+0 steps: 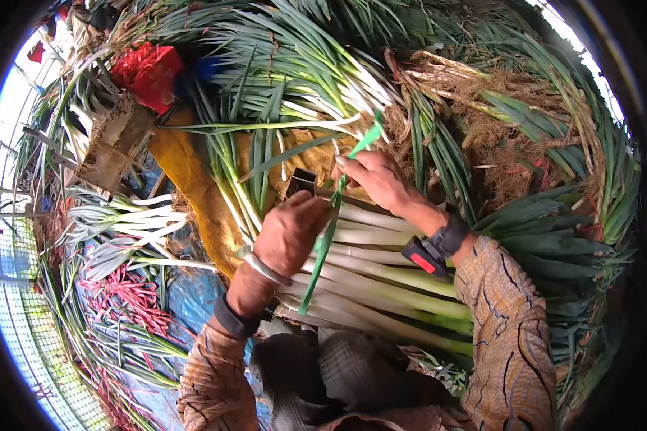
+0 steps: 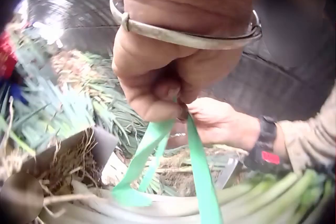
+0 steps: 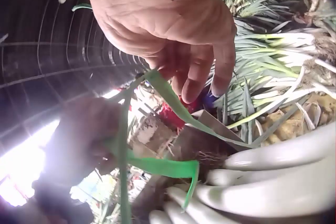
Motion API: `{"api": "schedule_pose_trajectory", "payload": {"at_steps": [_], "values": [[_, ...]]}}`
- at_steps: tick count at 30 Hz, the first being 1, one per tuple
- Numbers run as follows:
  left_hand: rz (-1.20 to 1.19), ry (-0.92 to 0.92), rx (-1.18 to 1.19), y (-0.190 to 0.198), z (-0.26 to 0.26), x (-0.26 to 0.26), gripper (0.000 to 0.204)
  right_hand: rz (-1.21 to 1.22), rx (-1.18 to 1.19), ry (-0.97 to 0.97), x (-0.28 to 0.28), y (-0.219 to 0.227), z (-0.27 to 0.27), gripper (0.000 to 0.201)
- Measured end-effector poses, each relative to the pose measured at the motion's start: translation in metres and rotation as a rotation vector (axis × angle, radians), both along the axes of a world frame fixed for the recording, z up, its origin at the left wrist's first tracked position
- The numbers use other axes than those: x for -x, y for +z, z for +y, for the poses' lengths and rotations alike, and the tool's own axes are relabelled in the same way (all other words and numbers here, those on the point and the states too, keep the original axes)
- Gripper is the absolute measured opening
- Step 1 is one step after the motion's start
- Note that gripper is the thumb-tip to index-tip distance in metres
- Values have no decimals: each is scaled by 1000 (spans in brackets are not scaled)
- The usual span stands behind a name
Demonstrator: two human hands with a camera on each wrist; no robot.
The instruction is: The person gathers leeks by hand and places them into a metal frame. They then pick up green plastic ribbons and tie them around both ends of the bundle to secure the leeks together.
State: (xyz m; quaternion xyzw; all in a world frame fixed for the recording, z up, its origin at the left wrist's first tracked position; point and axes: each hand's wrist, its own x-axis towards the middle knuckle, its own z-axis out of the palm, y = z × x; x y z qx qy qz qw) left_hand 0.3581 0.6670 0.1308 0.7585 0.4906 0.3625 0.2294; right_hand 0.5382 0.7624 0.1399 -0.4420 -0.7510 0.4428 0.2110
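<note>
A green strip [image 1: 322, 260] lies over a bundle of thick white-stemmed leeks [image 1: 381, 269] in the head view. The left hand [image 1: 289, 231] pinches the strip above the bundle's left end, its fingers curled. Close by, the right hand [image 1: 381, 183] pinches the strip's upper part between thumb and forefinger. In the right wrist view, the strip [image 3: 173, 103] runs down from the right hand [image 3: 168, 29], whose other fingers hang loosely. In the left wrist view, lengths of the strip [image 2: 202, 171] hang below the left hand [image 2: 173, 71].
A metal frame piece [image 1: 303, 179] stands at the bundle's root end. Loose leeks [image 1: 338, 79] lie behind on yellow sheeting [image 1: 187, 169]. A red bag [image 1: 147, 75] is at the upper left, with pink strips [image 1: 126, 298] and smaller leeks [image 1: 140, 223] to the left.
</note>
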Motion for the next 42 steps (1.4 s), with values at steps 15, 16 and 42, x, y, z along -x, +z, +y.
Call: {"api": "schedule_pose_trajectory", "payload": {"at_steps": [15, 16, 42], "values": [[145, -119, -85, 24, -86, 4, 8, -645, -82, -39, -21, -106, 35, 38], [0, -146, -79, 14, -80, -3, 12, -596, -109, -47, -23, -99, 33, 39], [-1104, 92, 399, -86, -94, -33, 40, -736, -517, 86, -45, -90, 52, 26]]}}
